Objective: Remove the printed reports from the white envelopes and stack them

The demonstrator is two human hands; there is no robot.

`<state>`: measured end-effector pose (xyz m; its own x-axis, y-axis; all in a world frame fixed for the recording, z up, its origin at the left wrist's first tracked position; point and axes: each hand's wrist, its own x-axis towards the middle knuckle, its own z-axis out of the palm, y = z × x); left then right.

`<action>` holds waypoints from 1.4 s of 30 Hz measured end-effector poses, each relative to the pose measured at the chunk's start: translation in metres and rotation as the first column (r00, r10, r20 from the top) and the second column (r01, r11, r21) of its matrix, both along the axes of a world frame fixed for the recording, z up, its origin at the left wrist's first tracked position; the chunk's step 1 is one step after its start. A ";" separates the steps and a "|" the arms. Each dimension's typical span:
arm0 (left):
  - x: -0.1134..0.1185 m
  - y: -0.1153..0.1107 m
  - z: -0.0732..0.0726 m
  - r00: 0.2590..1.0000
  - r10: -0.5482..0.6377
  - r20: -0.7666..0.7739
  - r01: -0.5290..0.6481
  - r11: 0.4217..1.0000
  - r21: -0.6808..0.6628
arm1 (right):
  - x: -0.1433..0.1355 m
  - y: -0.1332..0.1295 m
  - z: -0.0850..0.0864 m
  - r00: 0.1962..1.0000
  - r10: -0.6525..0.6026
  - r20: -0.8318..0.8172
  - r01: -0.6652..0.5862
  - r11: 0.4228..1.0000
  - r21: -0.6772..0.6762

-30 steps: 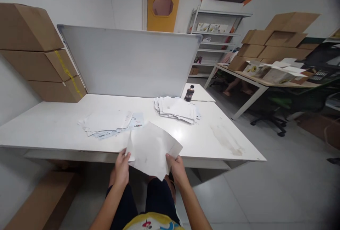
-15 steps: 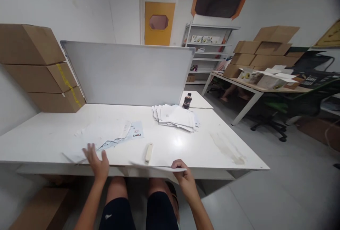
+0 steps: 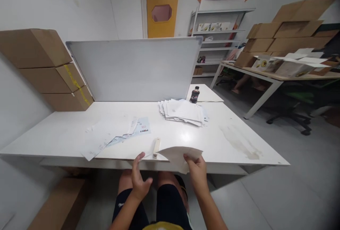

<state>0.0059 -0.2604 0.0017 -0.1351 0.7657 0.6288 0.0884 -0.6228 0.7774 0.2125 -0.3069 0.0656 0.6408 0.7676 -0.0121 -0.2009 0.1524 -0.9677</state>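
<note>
My right hand (image 3: 196,170) pinches a curved sheet of paper (image 3: 176,156) by its right side, just over the table's front edge. To its left, my left hand (image 3: 140,178) is raised with thumb and fingers apart, holding nothing. Behind the paper's left tip lies a small cream-coloured stapler-like object (image 3: 156,147). Farther left, white sheets (image 3: 99,139) lie on the table, overlapping a light-blue printed sheet (image 3: 142,126). A messy pile of papers (image 3: 183,111) rests toward the back right.
The white table (image 3: 212,141) has a stain at right. A dark drink bottle (image 3: 194,95) stands behind the pile. A whiteboard (image 3: 138,70) closes off the back, beside stacked cardboard boxes (image 3: 66,78). Another box (image 3: 61,201) sits on the floor at left.
My left hand has left the sheets at left and come right, close to the held paper. My right hand has raised and tilted its sheet, showing more of its face. The view has shifted slightly.
</note>
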 end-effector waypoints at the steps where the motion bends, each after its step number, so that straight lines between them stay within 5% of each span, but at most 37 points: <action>1: 0.002 0.002 0.004 0.999 -0.004 -0.033 0.002 0.999 -0.044 | 0.003 0.000 0.000 1.000 -0.003 0.013 0.003 1.000 0.009; 5: 0.005 0.026 0.021 0.977 -0.048 -0.209 0.012 0.985 -0.170 | 0.015 0.016 -0.009 0.986 0.021 0.168 -0.036 0.995 0.090; 9: 0.003 0.045 0.021 0.962 -0.079 -0.260 0.029 0.981 -0.191 | 0.018 0.030 -0.031 0.982 0.031 0.189 -0.042 0.998 0.056; 17: 0.000 0.020 0.011 0.960 -0.133 -0.248 0.089 0.980 -0.179 | 0.013 0.015 -0.045 0.977 -0.053 0.204 0.016 0.984 0.179; 23: -0.002 0.011 0.010 0.947 -0.050 -0.317 0.004 0.990 -0.144 | 0.008 0.015 -0.046 0.973 -0.065 0.222 0.026 0.985 0.172; 31: -0.007 0.048 -0.006 0.830 -0.095 -0.550 -0.068 0.961 -0.269 | 0.018 0.015 -0.060 0.871 -0.057 0.488 0.032 0.998 0.058; 36: 0.003 0.049 -0.005 0.748 -0.126 -0.652 -0.080 0.958 -0.276 | 0.019 0.005 -0.064 0.896 -0.008 0.444 0.015 1.000 -0.012; 42: 0.001 0.052 0.009 0.782 -0.206 -0.588 0.070 0.967 -0.245 | 0.045 -0.023 -0.064 0.904 0.094 0.417 -0.022 0.984 -0.174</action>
<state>0.0073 -0.2087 0.0105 0.3372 0.8631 0.3761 0.5071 -0.5031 0.6998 0.2571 -0.3298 0.0017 0.5678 0.8140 0.1225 0.2278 -0.0124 -0.9736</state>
